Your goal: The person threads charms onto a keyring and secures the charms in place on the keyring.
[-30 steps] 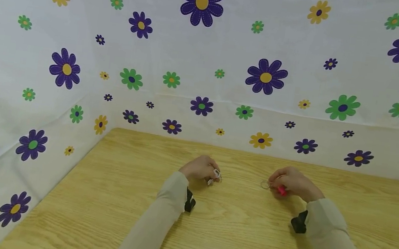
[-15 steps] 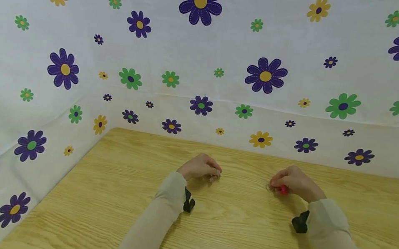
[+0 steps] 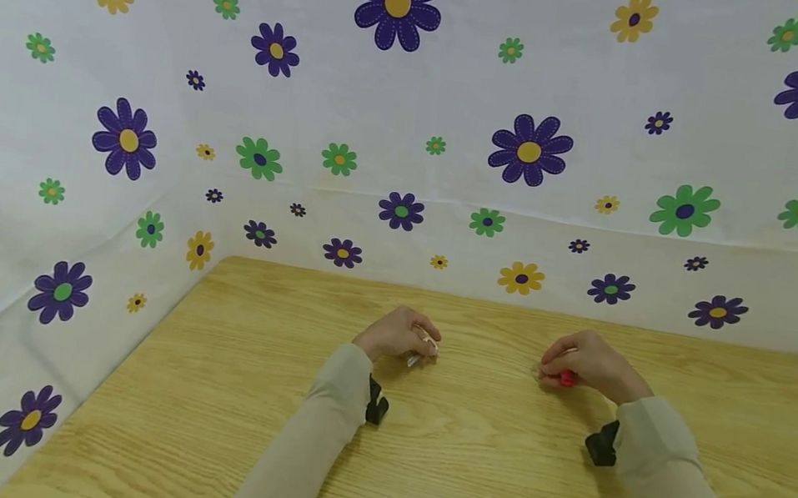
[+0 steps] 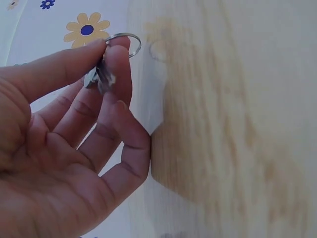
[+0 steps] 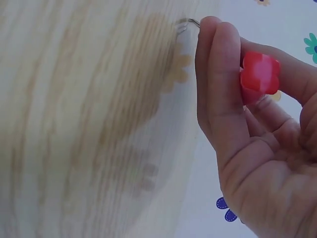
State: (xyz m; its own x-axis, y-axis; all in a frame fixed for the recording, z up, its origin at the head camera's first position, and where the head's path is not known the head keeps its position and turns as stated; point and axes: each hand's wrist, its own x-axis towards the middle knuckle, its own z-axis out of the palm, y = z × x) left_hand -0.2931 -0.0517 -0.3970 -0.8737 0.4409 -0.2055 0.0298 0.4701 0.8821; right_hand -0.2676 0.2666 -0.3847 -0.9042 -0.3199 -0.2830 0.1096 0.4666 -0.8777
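My left hand pinches a silver key ring between thumb and fingertips. Small shiny metal pieces hang under the ring in the left wrist view, too blurred to tell their kind. My right hand holds a red and pink keychain charm between thumb and fingers. Part of the charm is hidden in the grip. A thin metal ring sticks out past the right fingertips. Both hands are just above the tabletop, apart from each other.
The light wooden table spreads under both arms. A white cloth printed with purple, green and yellow flowers hangs behind the table and along its left side. Black wrist devices are strapped under both sleeves.
The ring at my right hand has drawn back toward the fingertips and shows less. My left fingers have shifted on the key ring, whose pieces turned slightly. Both arms stay nearly in place.
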